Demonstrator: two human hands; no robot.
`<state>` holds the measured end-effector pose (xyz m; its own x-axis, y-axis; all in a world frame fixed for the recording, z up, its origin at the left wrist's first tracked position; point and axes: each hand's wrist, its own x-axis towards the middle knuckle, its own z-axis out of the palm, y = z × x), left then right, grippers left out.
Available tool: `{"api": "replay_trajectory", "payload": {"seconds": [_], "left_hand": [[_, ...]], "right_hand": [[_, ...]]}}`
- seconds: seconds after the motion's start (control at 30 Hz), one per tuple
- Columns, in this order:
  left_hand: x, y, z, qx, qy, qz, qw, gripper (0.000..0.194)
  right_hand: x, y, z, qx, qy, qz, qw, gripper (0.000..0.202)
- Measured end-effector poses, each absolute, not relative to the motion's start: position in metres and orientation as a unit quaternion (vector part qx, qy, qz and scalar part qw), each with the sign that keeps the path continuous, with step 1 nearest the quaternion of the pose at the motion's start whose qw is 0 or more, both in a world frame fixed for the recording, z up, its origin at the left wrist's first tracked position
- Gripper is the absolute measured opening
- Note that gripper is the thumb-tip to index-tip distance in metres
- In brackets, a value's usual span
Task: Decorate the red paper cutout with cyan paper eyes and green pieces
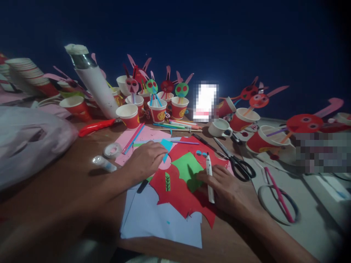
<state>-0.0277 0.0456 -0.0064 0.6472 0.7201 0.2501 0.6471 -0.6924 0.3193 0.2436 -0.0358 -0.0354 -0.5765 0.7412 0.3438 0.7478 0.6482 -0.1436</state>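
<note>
My left hand (148, 159) is closed, its fingertips pinched at a piece of blue paper (166, 144). In my right hand (223, 182) a white marker (209, 175) stands nearly upright with its dark tip up; the fingers rest over the edge of a green paper piece (189, 166). Under both hands lies cut red paper (175, 199). On it are a small green strip with a black leaf-like drawing (168, 181) and a small red cutout with blue-and-white eyes (201, 156). Part of a pink paper disc (165, 163) shows beside my left fingertips.
White sheets (161, 226) lie at the front. Black scissors (241, 168) and a white mug (219, 128) are on the right. Red paper cups (157, 111) with paper-and-straw figures line the back. A tape roll (112, 150), red cutter (95, 127) and plastic bag (33, 142) are left.
</note>
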Motion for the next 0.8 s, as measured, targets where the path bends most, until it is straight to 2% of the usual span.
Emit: {"api": "replay_trajectory", "payload": {"seconds": [0.17, 0.37, 0.63, 0.8], "left_hand": [[-0.046, 0.041, 0.004, 0.885, 0.42, 0.16, 0.119, 0.027], [-0.063, 0.015, 0.02, 0.88, 0.443, 0.061, 0.161, 0.026], [-0.087, -0.008, 0.003, 0.841, 0.508, 0.01, 0.188, 0.015], [-0.084, -0.01, 0.0, 0.829, 0.519, -0.004, 0.206, 0.014]], "right_hand": [[0.243, -0.035, -0.041, -0.424, -0.883, -0.014, 0.2, 0.019], [0.239, -0.033, -0.041, -0.421, -0.881, 0.005, 0.218, 0.023], [0.24, -0.033, -0.044, -0.436, -0.876, 0.009, 0.208, 0.03], [0.238, -0.032, -0.042, -0.424, -0.879, 0.006, 0.217, 0.024]]}}
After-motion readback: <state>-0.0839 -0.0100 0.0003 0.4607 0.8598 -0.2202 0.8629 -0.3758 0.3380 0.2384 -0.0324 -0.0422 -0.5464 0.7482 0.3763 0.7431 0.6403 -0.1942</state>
